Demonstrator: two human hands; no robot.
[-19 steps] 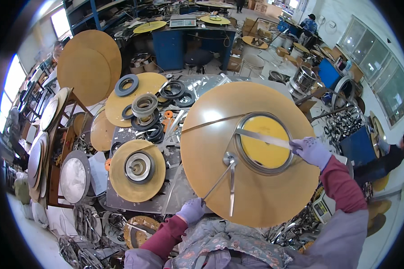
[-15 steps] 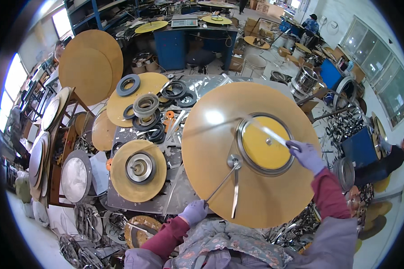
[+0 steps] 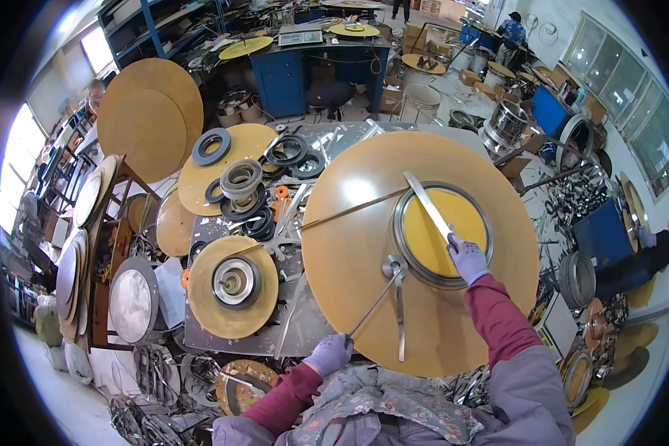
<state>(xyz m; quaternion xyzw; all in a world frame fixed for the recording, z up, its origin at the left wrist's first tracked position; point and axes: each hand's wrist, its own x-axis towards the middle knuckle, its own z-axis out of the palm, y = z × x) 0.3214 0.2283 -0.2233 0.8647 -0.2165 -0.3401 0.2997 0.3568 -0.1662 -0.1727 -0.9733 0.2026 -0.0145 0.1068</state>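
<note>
In front of me a large tan disc carries a ring of wound metal strip around a yellow round plate. My right hand, in a lilac glove, is closed on the end of a flat metal bar, which crosses the ring's upper left edge. My left hand, also gloved, grips a thin rod that runs up to a small round metal hub beside the ring. A flat metal arm hangs from the hub. A narrow strip stretches from the ring towards a smaller tan disc on the left.
The smaller disc holds a metal spool. Dark and grey rings lie behind it on the grey table. Metal scrap heaps up below left, and discs lean on a wooden rack. Another person's dark sleeve shows at right.
My right hand has moved left with the metal bar, which was blurred by motion and now lies across the ring's upper left edge. My left hand keeps its grip on the rod.
</note>
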